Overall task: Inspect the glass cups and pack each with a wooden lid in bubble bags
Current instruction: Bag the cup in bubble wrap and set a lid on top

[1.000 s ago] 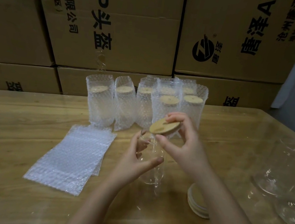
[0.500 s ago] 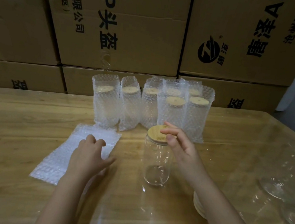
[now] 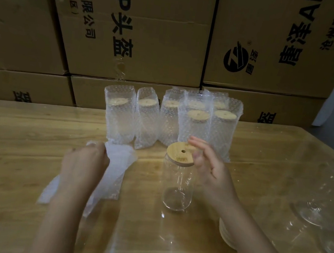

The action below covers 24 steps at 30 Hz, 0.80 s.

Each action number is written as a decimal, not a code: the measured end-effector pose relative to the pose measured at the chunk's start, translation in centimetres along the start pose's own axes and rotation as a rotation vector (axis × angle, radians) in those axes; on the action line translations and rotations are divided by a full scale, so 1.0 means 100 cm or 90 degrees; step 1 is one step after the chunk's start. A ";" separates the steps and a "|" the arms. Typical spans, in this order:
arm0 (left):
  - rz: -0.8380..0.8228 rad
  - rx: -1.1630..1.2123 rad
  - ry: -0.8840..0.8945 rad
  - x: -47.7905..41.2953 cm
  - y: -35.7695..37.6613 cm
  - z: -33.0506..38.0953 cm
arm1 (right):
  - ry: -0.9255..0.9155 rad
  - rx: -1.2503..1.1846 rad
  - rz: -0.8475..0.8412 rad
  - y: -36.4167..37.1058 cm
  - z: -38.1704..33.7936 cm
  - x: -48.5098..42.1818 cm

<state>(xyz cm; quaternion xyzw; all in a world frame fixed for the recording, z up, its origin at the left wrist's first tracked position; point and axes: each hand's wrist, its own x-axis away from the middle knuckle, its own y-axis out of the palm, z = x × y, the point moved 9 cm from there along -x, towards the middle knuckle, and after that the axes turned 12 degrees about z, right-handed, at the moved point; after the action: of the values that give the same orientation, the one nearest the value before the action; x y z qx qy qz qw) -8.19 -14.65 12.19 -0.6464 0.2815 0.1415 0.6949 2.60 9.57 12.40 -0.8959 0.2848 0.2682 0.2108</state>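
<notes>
A clear glass cup (image 3: 177, 188) stands upright mid-table with a round wooden lid (image 3: 180, 154) on its mouth. My right hand (image 3: 209, 168) hovers just right of the lid, fingers loosely spread and off it. My left hand (image 3: 84, 160) pinches the top edge of a bubble bag (image 3: 115, 170) and lifts it off the flat pile of bags (image 3: 50, 192) beneath. Several packed cups in bubble bags (image 3: 169, 120), each with a wooden lid, stand in rows behind.
Stacked cardboard boxes (image 3: 135, 29) wall off the back of the wooden table (image 3: 15, 130). A stack of spare wooden lids (image 3: 226, 235) lies under my right forearm. Unpacked glass cups (image 3: 316, 212) lie at the right edge.
My right hand set the lid on the cup and came off it. My left hand left the cup, went to the bag pile and picked up one bag's edge.
</notes>
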 end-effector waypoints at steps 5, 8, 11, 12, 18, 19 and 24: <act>0.255 0.162 0.097 0.002 -0.110 0.005 | -0.014 0.014 0.045 -0.023 -0.021 -0.008; 0.297 0.336 0.152 0.010 -0.147 0.010 | -0.059 0.038 0.001 -0.023 -0.042 -0.006; 0.316 0.459 0.223 0.018 -0.170 0.017 | -0.084 0.030 -0.039 -0.019 -0.061 -0.002; 0.317 0.486 0.243 0.020 -0.174 0.019 | -0.098 0.030 -0.041 -0.019 -0.067 -0.001; 0.287 0.566 0.322 0.025 -0.179 0.032 | -0.017 -0.027 -0.174 -0.013 -0.080 0.008; 0.292 0.583 0.319 0.025 -0.182 0.033 | 0.017 -0.061 -0.248 -0.007 -0.080 0.015; 0.313 0.538 0.227 0.023 -0.173 0.033 | 0.026 -0.151 -0.410 0.005 -0.100 0.033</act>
<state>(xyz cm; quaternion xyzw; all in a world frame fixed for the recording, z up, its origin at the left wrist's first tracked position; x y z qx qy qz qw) 4.01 -13.95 25.09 -0.2382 0.5717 0.0622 0.7827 8.19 2.51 17.99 -0.9632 -0.0422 0.2013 0.1731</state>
